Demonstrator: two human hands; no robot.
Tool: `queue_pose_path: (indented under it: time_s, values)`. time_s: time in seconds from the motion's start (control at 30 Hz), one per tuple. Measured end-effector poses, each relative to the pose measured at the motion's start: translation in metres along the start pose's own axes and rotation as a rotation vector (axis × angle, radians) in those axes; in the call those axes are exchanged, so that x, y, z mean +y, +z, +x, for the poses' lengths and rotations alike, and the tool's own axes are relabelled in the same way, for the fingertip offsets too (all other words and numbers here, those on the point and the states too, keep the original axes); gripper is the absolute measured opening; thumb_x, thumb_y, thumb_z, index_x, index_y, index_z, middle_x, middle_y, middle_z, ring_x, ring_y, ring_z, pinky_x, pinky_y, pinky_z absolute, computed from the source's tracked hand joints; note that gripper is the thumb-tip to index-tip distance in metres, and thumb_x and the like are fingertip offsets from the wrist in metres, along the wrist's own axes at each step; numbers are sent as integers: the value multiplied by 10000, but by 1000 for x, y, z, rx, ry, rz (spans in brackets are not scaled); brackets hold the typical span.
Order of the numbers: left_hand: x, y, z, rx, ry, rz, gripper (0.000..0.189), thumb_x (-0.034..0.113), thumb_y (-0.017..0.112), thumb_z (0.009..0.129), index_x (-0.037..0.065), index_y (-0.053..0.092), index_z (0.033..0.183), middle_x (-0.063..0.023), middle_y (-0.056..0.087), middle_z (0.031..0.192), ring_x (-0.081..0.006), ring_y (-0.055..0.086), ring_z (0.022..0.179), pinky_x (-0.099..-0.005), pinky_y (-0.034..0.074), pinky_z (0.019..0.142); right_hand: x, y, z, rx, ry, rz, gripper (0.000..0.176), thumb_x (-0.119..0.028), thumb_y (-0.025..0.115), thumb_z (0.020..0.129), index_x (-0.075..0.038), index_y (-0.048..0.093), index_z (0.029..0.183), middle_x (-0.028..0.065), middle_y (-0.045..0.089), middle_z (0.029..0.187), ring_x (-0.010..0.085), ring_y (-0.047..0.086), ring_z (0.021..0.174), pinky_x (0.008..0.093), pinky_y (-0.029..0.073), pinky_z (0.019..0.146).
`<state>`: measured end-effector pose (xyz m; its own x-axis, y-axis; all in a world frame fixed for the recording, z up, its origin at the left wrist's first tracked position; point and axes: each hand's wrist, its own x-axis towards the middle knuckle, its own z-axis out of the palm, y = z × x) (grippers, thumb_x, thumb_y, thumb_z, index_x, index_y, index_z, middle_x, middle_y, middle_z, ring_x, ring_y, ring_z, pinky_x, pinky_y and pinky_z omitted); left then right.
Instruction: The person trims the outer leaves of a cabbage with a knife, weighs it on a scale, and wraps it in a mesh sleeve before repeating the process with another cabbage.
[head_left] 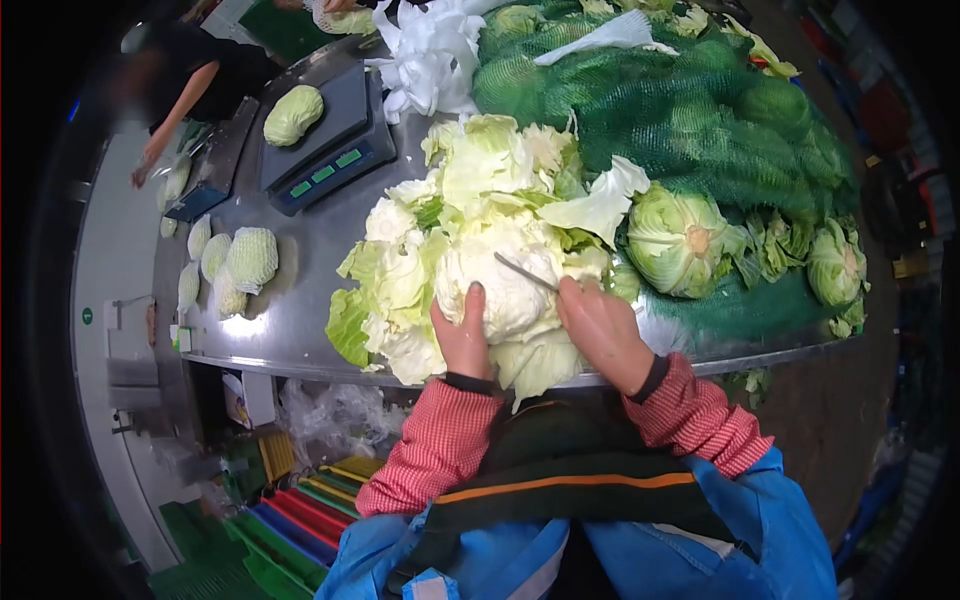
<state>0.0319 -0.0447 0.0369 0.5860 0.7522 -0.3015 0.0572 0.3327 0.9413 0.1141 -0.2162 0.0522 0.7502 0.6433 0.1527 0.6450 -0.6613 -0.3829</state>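
Observation:
In front of me a pale, almost white cabbage (pixel 490 265) sits among a heap of loose cabbage leaves (pixel 400 325) at the table's near edge. My left hand (pixel 463 335) grips its near left side, thumb up against it; the other fingers are mostly hidden. Closed around a knife (pixel 525 271), my right hand (pixel 603 328) is at the cabbage's right side. The thin dark blade points up and left across the cabbage's surface; its handle is hidden in my fist. An untrimmed green cabbage (pixel 685 243) rests to the right, stem end facing me.
Green mesh sacks of cabbages (pixel 690 120) cover the right of the metal table (pixel 320 255). A scale (pixel 330 150) carries one cabbage (pixel 294 114). Several cabbages in foam netting (pixel 252 260) stand at left. White netting (pixel 425 60) lies behind; another person (pixel 200 75) works far left.

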Motion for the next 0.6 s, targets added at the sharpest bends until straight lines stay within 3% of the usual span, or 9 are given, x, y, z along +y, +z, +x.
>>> queue_pose_path:
  time_s: [0.1, 0.2, 0.23, 0.33, 0.37, 0.6]
  values:
    - [9, 6, -1, -12, -53, -34, 677, 250, 726, 890, -48, 373, 1386, -154, 547, 1275, -214, 545, 1122, -333, 439, 977, 3, 5, 13, -82, 15, 50, 82, -113, 524, 892, -35, 519, 866, 196, 616, 690, 343, 637, 569, 428, 486, 476]
    - [-6, 2, -5, -23, 105, 109, 698, 255, 734, 881, -47, 367, 1391, -157, 544, 1276, -214, 541, 1128, -332, 432, 984, 18, 1, 6, -63, 57, 163, 116, -128, 499, 922, -25, 517, 872, 191, 631, 699, 350, 640, 597, 447, 496, 520]
    - [-7, 3, -2, 127, -31, 96, 705, 253, 732, 883, -50, 357, 1396, -157, 542, 1277, -213, 543, 1122, -328, 437, 973, 15, -2, -3, -91, 94, 153, 153, -156, 486, 952, -20, 518, 888, 181, 642, 721, 359, 647, 653, 469, 504, 580]
    - [2, -4, 1, -40, -56, -30, 724, 255, 736, 879, -55, 345, 1403, -161, 532, 1295, -218, 535, 1140, -326, 427, 986, 12, -12, -16, -51, 64, 346, 166, -175, 502, 956, -23, 521, 893, 176, 640, 712, 364, 645, 656, 472, 503, 583]
    - [-5, -5, 1, -26, -3, 12, 718, 254, 733, 883, -55, 346, 1403, -160, 531, 1295, -217, 537, 1136, -322, 434, 976, 11, -15, -13, 13, 46, 343, 177, -188, 517, 957, -26, 521, 887, 178, 631, 692, 358, 640, 616, 466, 500, 550]
    - [-5, -1, -2, -21, 9, -6, 727, 251, 730, 885, -57, 333, 1411, -157, 527, 1298, -213, 535, 1137, -322, 431, 981, 21, -12, -23, -134, 50, 111, 158, -175, 527, 941, -28, 516, 882, 173, 622, 662, 352, 644, 608, 459, 504, 532]
